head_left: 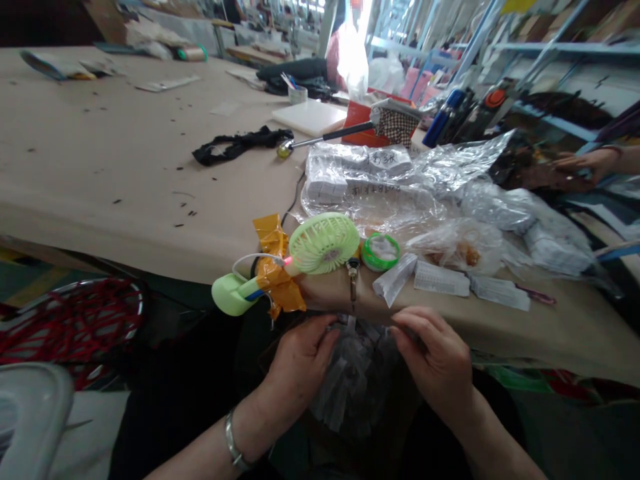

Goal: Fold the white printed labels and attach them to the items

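A bunch of pale strips (345, 390) is seen just below the near edge of the table (150, 180), flanked by the left hand (303, 350) and the right hand (437, 363). The left thumb and forefinger are brought nearly together at the strips' upper left; the right ones are likewise drawn close at the upper right, and whether a strip is pinched by either pair cannot be told. At lower left, a white tub (55, 387) is cut off by the frame, its contents unclear, and a red-strung seat (100, 320) is set beyond it. Above the hands, the way is crowded: a pointed tool (353, 283) is directed down toward the strips, and a green fan (325, 243) is fixed at the edge with brown tape (280, 280). Right of the tool, a green dish (381, 252) is filled with white material, and printed labels (440, 279) are laid near the edge. Behind these, paper stacks are covered by clear plastic (380, 200). Open room is left on the table's left side, marked only by small dark scraps. Farther back, a black cloth (240, 143) is spread, and pens are held in a cup (297, 95). At far right, plastic is neared by another person's hand (595, 163).
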Action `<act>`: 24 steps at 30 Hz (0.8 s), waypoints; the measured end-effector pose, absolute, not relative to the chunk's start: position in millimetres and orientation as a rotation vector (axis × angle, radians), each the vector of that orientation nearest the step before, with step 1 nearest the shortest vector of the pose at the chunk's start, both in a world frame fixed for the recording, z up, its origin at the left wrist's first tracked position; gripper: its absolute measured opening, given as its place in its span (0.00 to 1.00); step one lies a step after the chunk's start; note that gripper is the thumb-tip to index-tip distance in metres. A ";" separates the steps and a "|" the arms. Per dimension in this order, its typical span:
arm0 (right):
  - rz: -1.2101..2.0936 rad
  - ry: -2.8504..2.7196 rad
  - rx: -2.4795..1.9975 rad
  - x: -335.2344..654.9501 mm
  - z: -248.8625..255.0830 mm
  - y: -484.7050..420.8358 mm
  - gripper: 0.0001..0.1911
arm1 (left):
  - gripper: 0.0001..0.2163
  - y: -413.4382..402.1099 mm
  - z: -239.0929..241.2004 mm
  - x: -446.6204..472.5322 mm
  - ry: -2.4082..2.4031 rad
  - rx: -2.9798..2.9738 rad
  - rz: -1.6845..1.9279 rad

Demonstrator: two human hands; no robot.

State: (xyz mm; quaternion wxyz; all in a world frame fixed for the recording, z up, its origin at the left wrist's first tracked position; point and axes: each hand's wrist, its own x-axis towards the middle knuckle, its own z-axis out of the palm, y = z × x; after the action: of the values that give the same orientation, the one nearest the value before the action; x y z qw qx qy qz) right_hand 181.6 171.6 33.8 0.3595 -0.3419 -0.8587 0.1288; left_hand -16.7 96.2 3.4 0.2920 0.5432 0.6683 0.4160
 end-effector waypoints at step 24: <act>0.199 -2.379 -0.544 209.4 34.0 152.0 0.13 | 0.08 129.9 34.2 57.4 0.739 0.162 1.122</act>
State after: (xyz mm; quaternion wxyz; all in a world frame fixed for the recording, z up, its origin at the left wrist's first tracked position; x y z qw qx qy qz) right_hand 209.4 152.0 34.0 0.3394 -0.2091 -0.9139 0.0764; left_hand 57.4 129.9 34.2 0.7797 0.0748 0.3419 0.5193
